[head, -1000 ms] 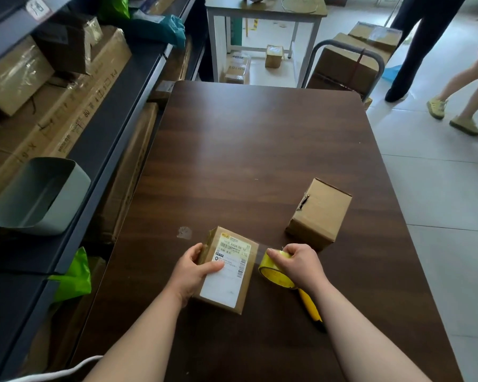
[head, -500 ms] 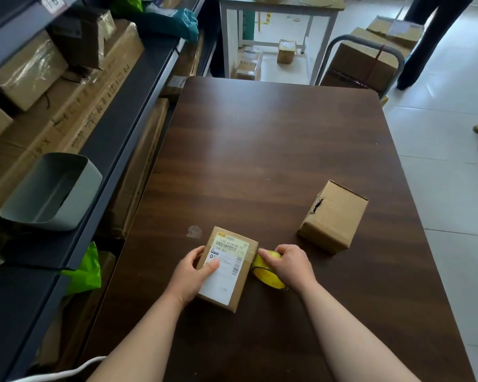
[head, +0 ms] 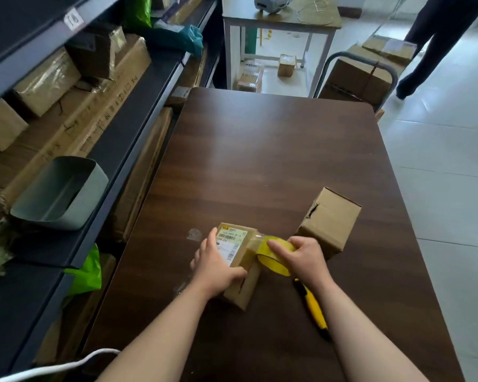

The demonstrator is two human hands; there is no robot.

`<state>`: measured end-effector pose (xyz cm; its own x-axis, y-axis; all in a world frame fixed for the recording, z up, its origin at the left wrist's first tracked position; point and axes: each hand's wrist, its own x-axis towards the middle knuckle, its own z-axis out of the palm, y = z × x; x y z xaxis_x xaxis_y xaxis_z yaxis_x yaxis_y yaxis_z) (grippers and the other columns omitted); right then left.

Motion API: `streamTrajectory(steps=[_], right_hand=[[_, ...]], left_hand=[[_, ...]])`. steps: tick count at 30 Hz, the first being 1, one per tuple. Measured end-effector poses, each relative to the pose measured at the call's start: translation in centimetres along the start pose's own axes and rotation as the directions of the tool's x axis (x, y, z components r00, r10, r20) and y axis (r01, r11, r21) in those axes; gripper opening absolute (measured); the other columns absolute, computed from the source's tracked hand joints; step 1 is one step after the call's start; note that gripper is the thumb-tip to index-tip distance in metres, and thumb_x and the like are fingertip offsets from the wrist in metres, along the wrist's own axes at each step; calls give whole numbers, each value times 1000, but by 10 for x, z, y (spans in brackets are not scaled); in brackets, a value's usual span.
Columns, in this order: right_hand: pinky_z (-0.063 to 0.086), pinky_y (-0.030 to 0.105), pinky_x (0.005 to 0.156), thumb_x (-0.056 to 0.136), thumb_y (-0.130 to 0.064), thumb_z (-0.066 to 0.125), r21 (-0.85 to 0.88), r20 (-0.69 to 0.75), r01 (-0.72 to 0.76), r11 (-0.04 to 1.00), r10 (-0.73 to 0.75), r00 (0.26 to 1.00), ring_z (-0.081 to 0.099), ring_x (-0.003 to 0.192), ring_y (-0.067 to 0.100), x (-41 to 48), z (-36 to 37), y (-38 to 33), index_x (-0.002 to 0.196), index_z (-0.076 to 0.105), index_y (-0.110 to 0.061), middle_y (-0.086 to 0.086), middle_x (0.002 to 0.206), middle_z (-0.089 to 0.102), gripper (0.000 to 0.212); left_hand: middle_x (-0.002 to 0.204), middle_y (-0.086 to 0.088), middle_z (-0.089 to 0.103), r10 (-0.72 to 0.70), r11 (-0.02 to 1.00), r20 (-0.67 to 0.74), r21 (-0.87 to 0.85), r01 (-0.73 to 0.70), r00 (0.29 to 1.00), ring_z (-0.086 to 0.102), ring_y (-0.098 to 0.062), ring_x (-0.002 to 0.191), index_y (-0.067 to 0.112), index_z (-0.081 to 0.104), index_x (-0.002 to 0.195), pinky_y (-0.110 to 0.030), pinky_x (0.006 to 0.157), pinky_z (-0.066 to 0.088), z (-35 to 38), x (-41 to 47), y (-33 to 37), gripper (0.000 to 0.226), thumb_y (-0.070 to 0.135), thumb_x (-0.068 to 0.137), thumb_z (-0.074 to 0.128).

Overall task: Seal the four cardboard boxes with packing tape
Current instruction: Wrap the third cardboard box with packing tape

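The left hand [head: 218,267] is gripping the labelled cardboard box [head: 249,289] on the near part of the dark wooden table [head: 260,161], while the right hand [head: 305,260] is clutching the yellow tape roll [head: 272,267] against the box's right side. If the box is tipping under the pull, the tape could be wrinkling or missing the seam. A second box [head: 329,224] is sitting just beside the right hand, with parcel-stacked shelving [head: 138,106] running along the left.

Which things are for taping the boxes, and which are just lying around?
For the job: labelled box, gripped by left hand; tape roll in right hand; plain box.
Lying about: yellow knife, grey bin, green bag.
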<state>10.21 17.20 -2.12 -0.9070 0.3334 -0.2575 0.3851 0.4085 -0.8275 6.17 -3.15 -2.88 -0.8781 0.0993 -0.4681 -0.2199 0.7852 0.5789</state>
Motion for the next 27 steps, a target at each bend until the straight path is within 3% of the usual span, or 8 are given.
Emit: streamTrajectory(steps=[2,5,9,13,19,27], right_hand=[[32,29,49,77,-42,78,65,-19,49,997,-48,999,37,51,9,0,-18,-14,54,57,-8,-3,51,42,46],[35,28,50,78,-39,78,15,-2,61,998,-61,998,41,51,9,-5,-26,-21,56,63,-9,-4,52,48,40],[35,25,49,75,-46,79,-90,-60,-53,995,48,997,43,48,6,-16,-37,3,52,62,-15,-10,45,49,41],[38,27,52,76,-47,77,-74,-81,-89,993,83,993,48,52,9,-19,-41,18,51,61,-16,-9,48,53,43],[42,32,57,78,-55,71,-154,-60,-126,980,118,991,56,63,14,-17,-26,25,62,65,-16,-2,62,61,43],[40,28,60,83,-59,63,-301,-28,-173,938,173,984,58,73,15,-6,-4,32,64,60,-23,-6,67,59,41]], left_hand=[[144,-4,38,13,973,72,-229,4,997,40,-26,128,30,19,149,-45,108,36,-5,2,2,125,43,43,84],[135,-2,50,24,909,134,-415,34,991,51,-19,117,28,36,144,-37,100,46,4,-3,1,122,40,32,84],[130,-6,53,-40,738,168,-660,142,985,59,-19,107,19,42,140,-36,90,52,7,-7,-17,109,21,41,86],[128,-4,50,-17,711,219,-684,166,976,57,-20,110,18,39,143,-38,92,51,-3,0,-29,102,14,52,88],[133,-6,51,-26,672,239,-714,193,971,58,-22,114,22,41,141,-44,95,51,-3,0,-31,118,30,33,89],[127,-5,55,-24,631,290,-738,240,957,60,-26,111,23,41,141,-45,90,54,-5,4,-40,109,24,43,88]])
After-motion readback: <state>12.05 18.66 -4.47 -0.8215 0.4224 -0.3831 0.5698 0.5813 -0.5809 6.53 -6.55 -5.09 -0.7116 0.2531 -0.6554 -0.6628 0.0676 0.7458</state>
